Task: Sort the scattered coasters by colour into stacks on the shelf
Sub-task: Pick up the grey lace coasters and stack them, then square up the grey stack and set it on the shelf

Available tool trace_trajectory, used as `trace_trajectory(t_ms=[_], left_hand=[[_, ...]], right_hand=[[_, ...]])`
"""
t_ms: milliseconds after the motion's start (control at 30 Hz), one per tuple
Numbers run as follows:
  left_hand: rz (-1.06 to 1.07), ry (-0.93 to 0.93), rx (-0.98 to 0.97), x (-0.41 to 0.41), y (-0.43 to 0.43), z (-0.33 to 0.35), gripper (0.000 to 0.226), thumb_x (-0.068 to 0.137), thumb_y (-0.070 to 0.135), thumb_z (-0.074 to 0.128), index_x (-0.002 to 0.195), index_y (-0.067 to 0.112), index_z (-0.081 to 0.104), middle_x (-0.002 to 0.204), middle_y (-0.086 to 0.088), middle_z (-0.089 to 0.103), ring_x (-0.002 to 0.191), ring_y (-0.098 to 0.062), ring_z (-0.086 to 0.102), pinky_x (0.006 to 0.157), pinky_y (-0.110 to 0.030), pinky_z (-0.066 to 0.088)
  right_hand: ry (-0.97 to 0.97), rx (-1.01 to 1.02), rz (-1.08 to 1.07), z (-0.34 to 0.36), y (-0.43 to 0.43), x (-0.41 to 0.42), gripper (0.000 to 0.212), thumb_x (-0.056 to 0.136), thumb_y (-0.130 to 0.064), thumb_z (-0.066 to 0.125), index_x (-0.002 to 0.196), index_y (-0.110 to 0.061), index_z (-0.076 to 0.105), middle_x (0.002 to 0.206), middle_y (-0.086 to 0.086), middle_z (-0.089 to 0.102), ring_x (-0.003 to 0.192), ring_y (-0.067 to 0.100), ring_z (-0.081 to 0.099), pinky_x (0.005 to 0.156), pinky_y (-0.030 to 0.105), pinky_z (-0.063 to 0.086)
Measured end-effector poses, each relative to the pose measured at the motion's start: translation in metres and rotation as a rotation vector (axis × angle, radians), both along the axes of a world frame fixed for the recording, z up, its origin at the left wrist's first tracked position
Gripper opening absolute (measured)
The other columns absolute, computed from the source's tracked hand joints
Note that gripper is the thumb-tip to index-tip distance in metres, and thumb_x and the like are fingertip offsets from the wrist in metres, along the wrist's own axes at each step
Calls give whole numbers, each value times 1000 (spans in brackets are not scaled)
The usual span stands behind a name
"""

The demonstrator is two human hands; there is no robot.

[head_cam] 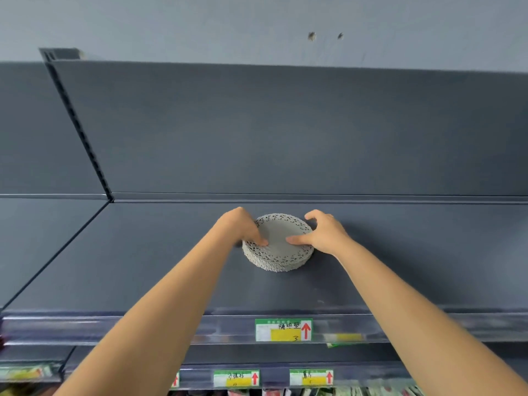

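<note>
1. Dark grey shelf [143, 267], top tier of a store rack, wide flat deck running L to R across the view; matching grey back panel [285, 132] upright behind it, slotted upright post [77, 124] at L where two bays meet.
2. Pale wall [257, 21] above the rack, two small dark marks [325, 36] near upper R.
3. Clear price rail [143, 328] along the shelf's front edge; green/yellow price tag [283, 330] w/ red up-arrow in it, roughly below the stack. Lower rail w/ two more tags [236, 378] of same kind; goods beneath too blurred to tell.
4. Two bare forearms reaching up from bottom corners, converging mid-shelf.
5. Stack of coasters [278, 252]: round, pale grey, lacy punched edges, several high, edges a bit uneven; sitting on the deck about mid-depth, well clear of back panel and front rail. Only one colour visible.
6. Left hand [243, 227] on stack's L side, fingers curled over the rim, fingertips pressing onto top coaster; contact clear, but cannot tell if actually gripping or just steadying.
7. Right hand [323, 232] on R side, thumb flat on top coaster pointing L, other fingers wrapped round far R edge; holding the stack's side, narrow span.
</note>
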State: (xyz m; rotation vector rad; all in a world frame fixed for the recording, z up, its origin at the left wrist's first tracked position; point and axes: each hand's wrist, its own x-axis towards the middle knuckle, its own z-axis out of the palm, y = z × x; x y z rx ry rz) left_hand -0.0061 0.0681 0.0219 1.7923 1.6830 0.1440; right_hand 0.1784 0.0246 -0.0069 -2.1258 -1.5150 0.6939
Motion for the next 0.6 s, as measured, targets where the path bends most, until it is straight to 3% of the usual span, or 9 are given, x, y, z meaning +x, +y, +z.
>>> trace_trajectory(t_ms=[67, 133, 200, 300, 367, 433, 500, 600], left_hand=[[55, -82, -64, 0, 2, -6, 51, 70, 23, 82, 112, 4, 62, 61, -7, 44, 46, -22, 37, 49, -28, 39], [87, -134, -48, 0, -2, -10, 47, 72, 19, 80, 113, 5, 61, 63, -5, 44, 53, -23, 42, 56, -31, 47], [108, -168, 7, 0, -5, -15, 49, 74, 22, 78, 118, 14, 58, 77, -1, 52, 64, -26, 54, 70, -32, 55], [76, -150, 134, -5, -15, -26, 57, 78, 32, 73, 127, 14, 52, 105, -4, 61, 76, -24, 61, 79, -30, 52], [64, -187, 187, -14, -23, -28, 56, 82, 35, 68, 130, 12, 49, 124, -4, 58, 100, -25, 61, 87, -32, 51], [70, -232, 215, -29, -34, -23, 55, 87, 36, 63, 133, 11, 46, 130, -3, 53, 106, -25, 59, 87, -31, 49], [29, -158, 327, -51, -50, -14, 53, 90, 39, 59, 134, 12, 46, 131, -2, 51, 108, -22, 56, 87, -28, 45], [30, 27, 550, -101, -76, -1, 50, 94, 46, 47, 134, 15, 43, 128, -1, 50, 109, -22, 55, 89, -35, 47]], right_hand=[[27, 28, 31, -4, -1, 1, 76, 59, -57, 81, 125, -32, 52, 136, -3, 45, 126, 22, 43, 100, 41, 40], [14, 43, 54, -8, 0, 4, 74, 61, -59, 78, 126, -33, 53, 137, -4, 46, 127, 21, 42, 100, 42, 41], [-66, 41, 74, -7, -3, 5, 80, 65, -63, 73, 134, -32, 47, 140, -1, 44, 129, 23, 41, 99, 43, 42], [-322, 129, 100, -6, -14, -2, 89, 77, -67, 59, 148, -27, 23, 150, 4, 32, 134, 27, 35, 103, 43, 38], [-377, 272, 138, -2, -23, -13, 78, 86, -64, 44, 149, -25, 20, 150, 4, 34, 132, 27, 37, 103, 41, 37], [-368, 354, 219, 5, -29, -31, 68, 92, -58, 38, 148, -23, 25, 146, 2, 40, 130, 25, 39, 103, 38, 36], [-405, 401, 328, 16, -35, -55, 63, 94, -55, 38, 146, -22, 30, 144, -1, 44, 130, 22, 40, 105, 35, 35], [-389, 460, 442, 31, -43, -104, 61, 94, -54, 38, 145, -22, 34, 143, -4, 45, 129, 19, 41, 104, 32, 33]])
